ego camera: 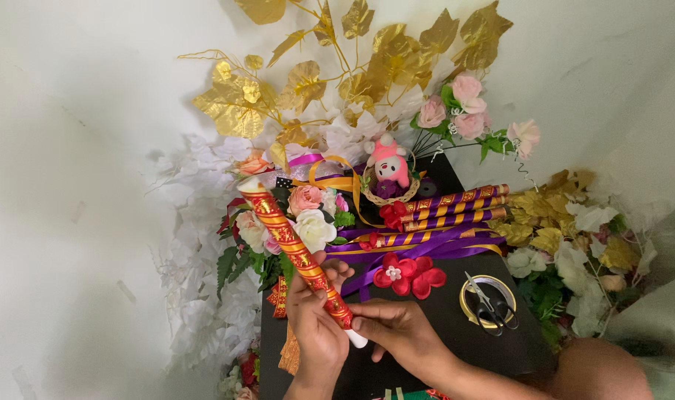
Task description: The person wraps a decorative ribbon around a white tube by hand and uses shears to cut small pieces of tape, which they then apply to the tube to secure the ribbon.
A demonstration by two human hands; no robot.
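Both hands grip a white stick wrapped in red and gold ribbon (297, 254) near the left of the black tabletop (441, 311). The left hand (315, 311) closes around its lower part; the right hand (397, 330) pinches the near end. The stick slants up to the far left. Purple and gold wrapped sticks (449, 211) lie farther right, with red fabric flowers (408, 275) and scissors (489, 304) on a ribbon roll (471, 315) nearby.

Both forearms and hands are bare, with no sleeves.

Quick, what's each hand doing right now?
Left hand: closed around the red-and-gold wrapped stick.
Right hand: fingers pinching the same stick near its white lower end.
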